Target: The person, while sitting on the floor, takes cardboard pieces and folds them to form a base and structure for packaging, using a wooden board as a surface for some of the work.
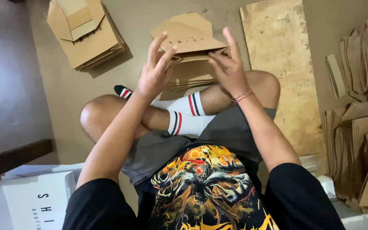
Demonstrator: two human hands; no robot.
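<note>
A person is sitting cross-legged on the floor, folding a brown cardboard box [192,42] held up in front of the knees. Folding is partly done — the top flap is bent over, the body not yet squared up. A pile of finished boxes [86,36] is lying far left, and flat blanks [363,127] are waiting in stacks at the right (plenty, by the look of it). The left hand [156,70] is touching the box's left edge with fingers spread and loose — the right hand [228,66] is pressing on the flap's right side, fingers apart, nothing clamped.
</note>
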